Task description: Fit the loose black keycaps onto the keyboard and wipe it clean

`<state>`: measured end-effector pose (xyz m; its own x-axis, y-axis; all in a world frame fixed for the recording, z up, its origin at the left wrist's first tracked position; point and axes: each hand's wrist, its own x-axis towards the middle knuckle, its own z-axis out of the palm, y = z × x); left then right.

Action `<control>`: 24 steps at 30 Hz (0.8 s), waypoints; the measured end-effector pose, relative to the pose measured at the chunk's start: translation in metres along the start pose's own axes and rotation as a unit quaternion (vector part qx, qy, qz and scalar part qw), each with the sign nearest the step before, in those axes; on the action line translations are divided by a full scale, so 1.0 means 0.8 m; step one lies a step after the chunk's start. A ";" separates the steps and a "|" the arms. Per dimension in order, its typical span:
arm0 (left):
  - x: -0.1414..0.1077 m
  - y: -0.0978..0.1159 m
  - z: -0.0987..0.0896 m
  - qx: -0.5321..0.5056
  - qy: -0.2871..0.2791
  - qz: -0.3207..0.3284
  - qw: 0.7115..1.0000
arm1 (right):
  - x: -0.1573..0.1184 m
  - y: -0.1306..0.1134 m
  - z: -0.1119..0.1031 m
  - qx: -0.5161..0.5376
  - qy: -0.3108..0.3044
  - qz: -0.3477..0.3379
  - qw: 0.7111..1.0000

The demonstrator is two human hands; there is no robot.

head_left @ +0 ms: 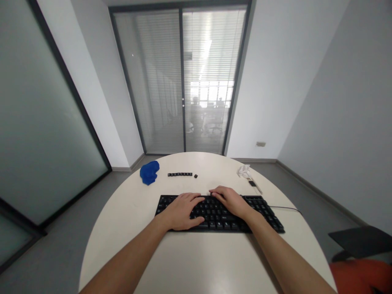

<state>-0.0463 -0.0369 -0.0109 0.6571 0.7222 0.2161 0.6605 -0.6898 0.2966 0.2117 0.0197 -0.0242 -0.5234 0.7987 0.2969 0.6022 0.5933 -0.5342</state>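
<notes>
Slatted blinds (211,49) line a dark-framed glass partition (181,77). A frosted panel (39,110) stands at left; a plate (261,144) sits low on the white wall (275,81); an orange-and-black chair (361,273) shows at lower right.

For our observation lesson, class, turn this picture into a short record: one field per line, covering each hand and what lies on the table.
Left hand: resting on the left part of the black keyboard, thumb spread
Right hand: at the keyboard's far edge; whether its fingertips pinch anything is unclear
Cable: runs rightward from the keyboard
Small black pieces: in a row beyond the keyboard, with a single piece just right
Blue item: far left of the round table
Crumpled white material: far right
</notes>
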 end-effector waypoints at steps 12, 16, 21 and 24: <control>0.000 -0.001 0.001 -0.006 0.005 0.002 1.000 | -0.003 -0.018 -0.006 -0.052 -0.018 -0.036 0.998; 0.000 0.000 0.000 -0.005 0.002 -0.002 1.000 | -0.003 -0.025 -0.008 -0.071 -0.019 -0.041 0.996; 0.000 0.002 0.000 0.000 0.000 -0.003 1.000 | 0.000 -0.023 -0.008 -0.062 -0.015 -0.029 0.998; -0.001 0.002 -0.001 0.002 -0.002 -0.005 1.000 | 0.004 -0.020 -0.008 -0.063 -0.014 -0.008 0.998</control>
<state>-0.0461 -0.0380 -0.0100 0.6519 0.7288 0.2094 0.6685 -0.6827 0.2950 0.2042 0.0138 -0.0098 -0.5484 0.7875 0.2814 0.6645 0.6147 -0.4250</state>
